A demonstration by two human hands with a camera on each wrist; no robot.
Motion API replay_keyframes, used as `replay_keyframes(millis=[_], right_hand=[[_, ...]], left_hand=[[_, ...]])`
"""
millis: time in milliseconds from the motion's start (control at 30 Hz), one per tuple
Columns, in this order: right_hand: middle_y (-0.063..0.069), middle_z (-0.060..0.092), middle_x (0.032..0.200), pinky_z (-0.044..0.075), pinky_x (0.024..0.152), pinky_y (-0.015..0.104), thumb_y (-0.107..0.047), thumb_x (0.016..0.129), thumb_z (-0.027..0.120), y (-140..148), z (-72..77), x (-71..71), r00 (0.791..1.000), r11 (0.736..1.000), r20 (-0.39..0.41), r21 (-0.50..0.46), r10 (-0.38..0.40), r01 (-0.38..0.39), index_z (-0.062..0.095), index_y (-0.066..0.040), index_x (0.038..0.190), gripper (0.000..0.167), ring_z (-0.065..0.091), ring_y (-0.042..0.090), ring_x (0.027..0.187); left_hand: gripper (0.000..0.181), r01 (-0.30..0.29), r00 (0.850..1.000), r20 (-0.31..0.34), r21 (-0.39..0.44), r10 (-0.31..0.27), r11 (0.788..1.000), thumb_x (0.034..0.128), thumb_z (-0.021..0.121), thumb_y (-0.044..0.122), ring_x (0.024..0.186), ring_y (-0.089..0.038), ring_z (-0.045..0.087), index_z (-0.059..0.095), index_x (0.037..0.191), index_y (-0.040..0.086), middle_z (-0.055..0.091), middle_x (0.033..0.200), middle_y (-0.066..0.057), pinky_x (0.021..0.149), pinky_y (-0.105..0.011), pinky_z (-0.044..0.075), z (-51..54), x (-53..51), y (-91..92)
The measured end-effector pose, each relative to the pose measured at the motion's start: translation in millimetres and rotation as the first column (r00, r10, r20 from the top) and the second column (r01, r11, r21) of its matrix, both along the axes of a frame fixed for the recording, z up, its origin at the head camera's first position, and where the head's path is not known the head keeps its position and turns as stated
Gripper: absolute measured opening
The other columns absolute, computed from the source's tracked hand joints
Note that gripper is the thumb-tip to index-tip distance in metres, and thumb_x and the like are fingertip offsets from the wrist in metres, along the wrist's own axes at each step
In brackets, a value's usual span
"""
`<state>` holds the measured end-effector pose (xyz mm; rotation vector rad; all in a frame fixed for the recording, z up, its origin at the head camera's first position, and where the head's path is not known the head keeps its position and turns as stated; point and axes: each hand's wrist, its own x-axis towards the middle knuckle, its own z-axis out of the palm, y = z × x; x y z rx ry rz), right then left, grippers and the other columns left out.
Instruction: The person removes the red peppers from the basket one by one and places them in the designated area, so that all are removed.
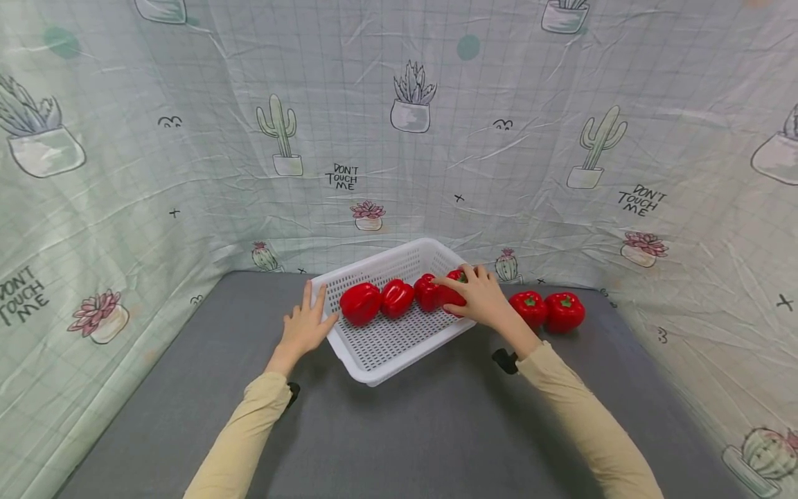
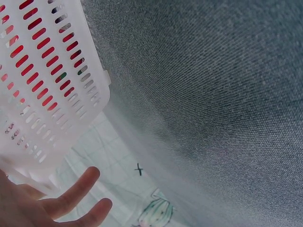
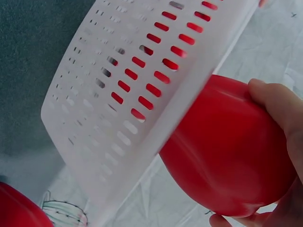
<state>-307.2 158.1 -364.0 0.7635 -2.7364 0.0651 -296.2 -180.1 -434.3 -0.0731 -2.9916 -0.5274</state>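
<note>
A white perforated plastic basket (image 1: 386, 360) stands at an angle on the dark table. My left hand (image 1: 304, 329) touches the rim at its left end, fingers spread; in the left wrist view two straight fingers (image 2: 78, 191) show near the basket wall (image 2: 90, 94). At the other end my right hand (image 1: 483, 298) grips a red bell pepper (image 1: 450, 296) from above. The right wrist view shows this bell pepper (image 3: 232, 151) partly behind the basket rim, with thumb and fingers round it. Three more red bell peppers (image 1: 360, 303) lie in a row inside the basket.
Two red bell peppers (image 1: 564, 312) sit side by side on the grey table (image 1: 399, 443), right of the basket and beyond my right wrist. A hanging cloth printed with cacti (image 1: 374, 152) encloses the table at the back and both sides.
</note>
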Motion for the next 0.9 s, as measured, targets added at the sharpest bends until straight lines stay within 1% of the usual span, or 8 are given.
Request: replay_keyframes(millis=[233,400,500,600,733,900], right_hand=[[0.015,0.045,0.12,0.04,0.082,0.05,-0.037,0.073,0.07,7.1,3.9,11.5,0.997,0.997,-0.071,-0.068,0.017,-0.022,0.042,-0.027,0.13,0.064,0.038,0.034,0.105],[0.016,0.045,0.12,0.04,0.084,0.051,-0.036,0.071,0.072,12.9,5.4,18.2,0.998,0.995,-0.064,-0.1,0.017,-0.023,0.042,-0.017,0.127,0.066,0.037,0.034,0.107],[0.016,0.045,0.121,0.04,0.085,0.052,-0.035,0.07,0.073,17.3,4.8,22.0,0.997,0.994,-0.071,-0.111,0.01,-0.018,0.043,-0.013,0.125,0.066,0.038,0.035,0.107],[0.017,0.046,0.12,0.041,0.084,0.052,-0.034,0.068,0.075,21.9,3.2,26.5,0.996,0.992,-0.093,-0.121,0.016,-0.027,0.044,-0.012,0.123,0.066,0.039,0.036,0.107],[0.018,0.045,0.122,0.044,0.081,0.051,-0.032,0.066,0.077,29.0,0.5,34.3,0.993,0.988,-0.115,-0.149,0.024,-0.041,0.045,-0.014,0.122,0.067,0.039,0.036,0.107],[0.018,0.042,0.123,0.048,0.076,0.05,-0.031,0.064,0.079,38.8,-1.9,45.3,0.994,0.98,-0.106,-0.198,0.005,-0.026,0.046,-0.018,0.121,0.067,0.037,0.035,0.11]], left_hand=[[0.071,-0.002,1.0,-0.003,0.004,0.003,1.0,0.0883,0.042,0.042,0.114,-0.052,0.038,0.012,0.144,0.009,-0.002,0.149,-0.02,0.089,-0.069,0.025,-0.4,-0.8,0.7],[0.071,-0.009,1.0,-0.006,0.016,0.009,1.0,0.0881,0.042,0.042,0.115,-0.052,0.037,0.013,0.144,0.01,-0.001,0.15,-0.019,0.09,-0.069,0.024,-0.8,-0.2,-0.3],[0.071,-0.007,1.0,-0.007,0.021,0.007,1.0,0.088,0.041,0.043,0.115,-0.052,0.037,0.013,0.144,0.01,-0.001,0.15,-0.02,0.09,-0.07,0.024,-0.8,0.4,-0.5],[0.071,-0.001,1.0,-0.006,0.02,0.001,1.0,0.0882,0.042,0.043,0.114,-0.052,0.038,0.013,0.144,0.009,-0.001,0.149,-0.02,0.089,-0.07,0.024,-0.5,0.8,-0.5],[0.071,-0.001,1.0,-0.004,0.018,0.001,1.0,0.0883,0.041,0.043,0.114,-0.052,0.038,0.012,0.144,0.009,-0.002,0.149,-0.02,0.089,-0.07,0.024,0.5,1.2,-0.1],[0.071,-0.003,1.0,-0.003,0.022,0.003,1.0,0.0883,0.041,0.043,0.115,-0.053,0.036,0.012,0.144,0.009,-0.002,0.15,-0.02,0.09,-0.07,0.024,0.3,0.3,-1.0]])
